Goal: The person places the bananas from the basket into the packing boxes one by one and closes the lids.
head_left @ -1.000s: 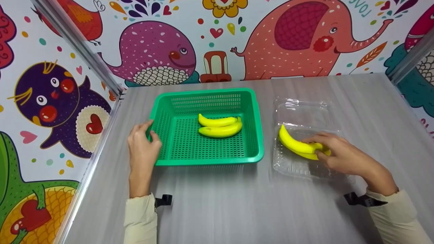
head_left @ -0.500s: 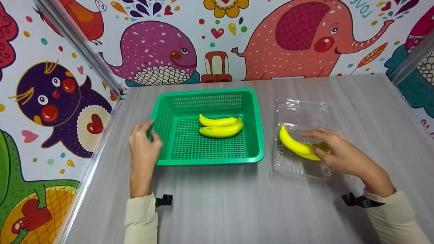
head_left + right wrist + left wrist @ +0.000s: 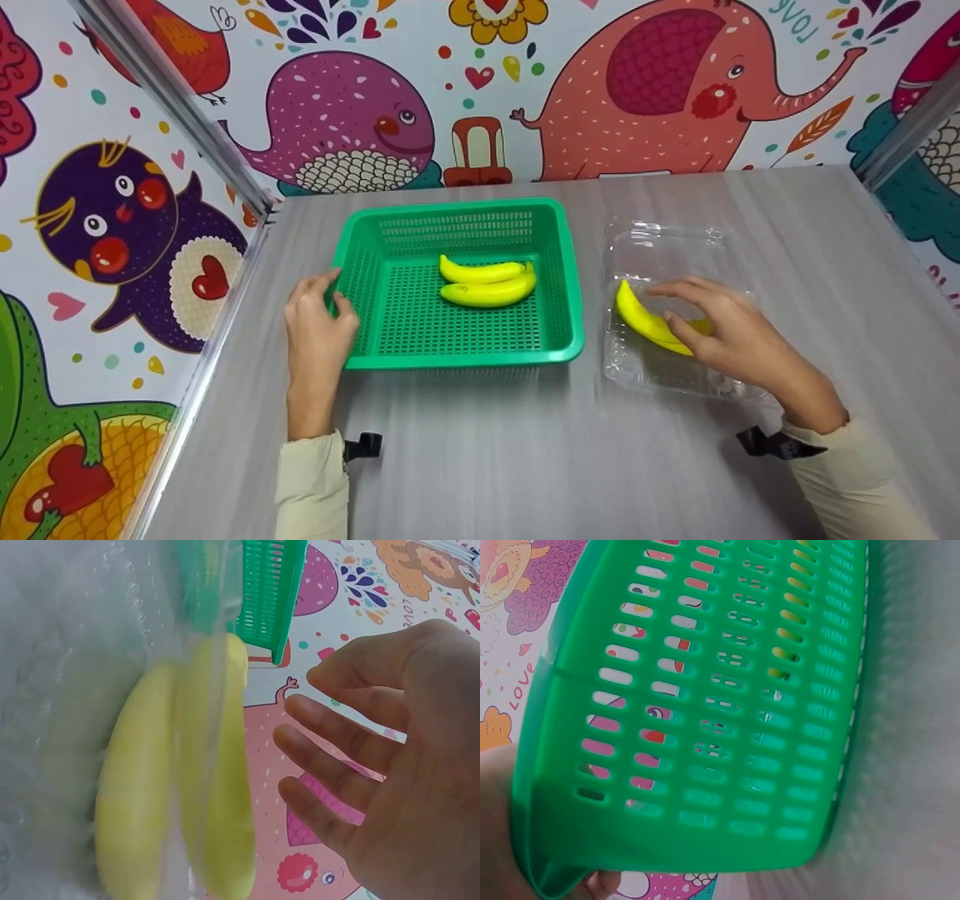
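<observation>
At the left side of the green plastic basket [image 3: 461,360], my left hand [image 3: 315,322] holds the rim between thumb and fingers. Two yellow bananas [image 3: 491,291] lie side by side inside it. To the right is an open clear plastic clamshell box [image 3: 630,367] with two more bananas [image 3: 643,321] in its near half. My right hand [image 3: 731,334] hovers over their right ends, partly hiding them in the head view. Spread, slightly bent fingers show in the right wrist view, apart from the nearer banana [image 3: 229,787] and holding nothing.
A grey wood-grain table [image 3: 495,450] carries both containers, with a narrow gap between them. The box's lid [image 3: 667,255] lies folded back toward the rear. Walls printed with cartoon animals [image 3: 345,112] stand behind and at the left, joined by a metal post [image 3: 187,112].
My right hand has let go of a banana in the clear box, lifted and shifted slightly left with its fingers spreading. The left hand and the basket stay in place.
</observation>
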A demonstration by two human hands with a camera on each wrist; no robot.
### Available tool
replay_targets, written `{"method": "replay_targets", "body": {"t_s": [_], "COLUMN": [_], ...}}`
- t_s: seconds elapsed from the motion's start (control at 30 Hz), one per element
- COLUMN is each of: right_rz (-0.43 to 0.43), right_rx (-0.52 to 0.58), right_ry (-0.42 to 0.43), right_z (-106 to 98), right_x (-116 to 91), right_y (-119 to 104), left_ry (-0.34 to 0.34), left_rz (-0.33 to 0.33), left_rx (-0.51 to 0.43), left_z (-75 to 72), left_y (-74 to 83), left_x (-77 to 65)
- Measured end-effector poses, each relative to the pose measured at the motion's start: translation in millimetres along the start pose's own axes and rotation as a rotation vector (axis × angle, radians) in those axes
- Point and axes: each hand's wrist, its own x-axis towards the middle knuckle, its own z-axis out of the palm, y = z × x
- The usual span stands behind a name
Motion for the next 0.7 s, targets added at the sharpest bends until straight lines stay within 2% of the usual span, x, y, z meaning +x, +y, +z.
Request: {"method": "replay_targets", "body": {"t_s": [0.43, 0.7], "right_rz": [-0.074, -0.074], "right_rx": [-0.018, -0.001], "right_ry": [0.067, 0.084], "right_z": [6.3, 11.8], "right_x": [17.1, 24.0], "right_y": [-18.1, -31.4], "left_ry": [-0.005, -0.004], "left_rz": [-0.008, 0.001], "left_rx": [0.004, 0.003], "left_z": [-0.9, -0.4], "left_y": [-1.0, -0.3], "left_x": [0.4, 0.5]}}
